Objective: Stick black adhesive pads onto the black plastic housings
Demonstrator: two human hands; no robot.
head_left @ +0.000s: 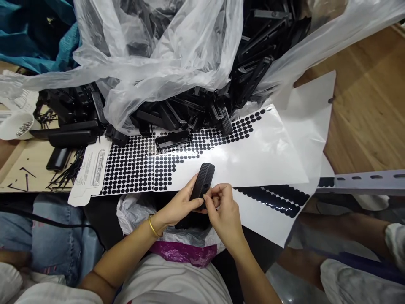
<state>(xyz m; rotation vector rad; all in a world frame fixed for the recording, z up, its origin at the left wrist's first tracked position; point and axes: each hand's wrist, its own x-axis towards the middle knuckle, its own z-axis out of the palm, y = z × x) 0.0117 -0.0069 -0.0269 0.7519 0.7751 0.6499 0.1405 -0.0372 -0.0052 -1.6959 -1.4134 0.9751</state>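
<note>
My left hand (182,205), with a yellow bangle at the wrist, is wrapped round a black textured plastic piece (203,179) held upright at a slant. A small dark round spot shows low on its face. Against the piece's lower right edge, my right hand (223,207) has thumb and index finger pinched together; what they hold, if anything, is too small to name. Behind both hands lies a white sheet (221,162) with rows of black round stickers (129,169) at its left side. Another black piece (172,141) rests on the stickers.
Clear plastic bags (177,59) and a heap of black parts (190,107) lie at the back. A white cup of small metal bits (23,126) stands left. An open bag (190,249) is below my hands. People sit at both sides.
</note>
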